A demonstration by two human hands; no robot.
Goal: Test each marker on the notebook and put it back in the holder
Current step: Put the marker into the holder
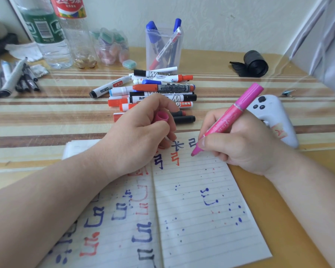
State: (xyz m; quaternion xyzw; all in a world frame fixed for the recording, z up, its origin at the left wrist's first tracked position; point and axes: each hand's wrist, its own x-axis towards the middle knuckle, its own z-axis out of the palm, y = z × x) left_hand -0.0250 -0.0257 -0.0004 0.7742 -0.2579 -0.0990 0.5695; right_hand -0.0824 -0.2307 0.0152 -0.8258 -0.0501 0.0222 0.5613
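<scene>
The right hand [246,144] grips a pink marker [238,111], fingers [213,144] curled tight round the lower barrel, thumb near the tip. The marker is tilted, back end up & to the right; its tip touches the top of the right page of the open notebook [201,219], just beside blue and red test marks.

The left hand [143,136] rests on the notebook's upper left page. Its fingers are curled and hold the pink cap [161,117], open end towards the camera.

Behind the hands a pile of markers [153,89] lies on the striped desk [46,117], approx. in the middle. The clear holder [163,49] stands upright just behind the pile, w/ a few markers in it, blue caps on top.

A white controller [275,115] lies near the right hand, a black roll [255,63] further back. Bottles [46,35] and grey pens [12,78] are at the left.
</scene>
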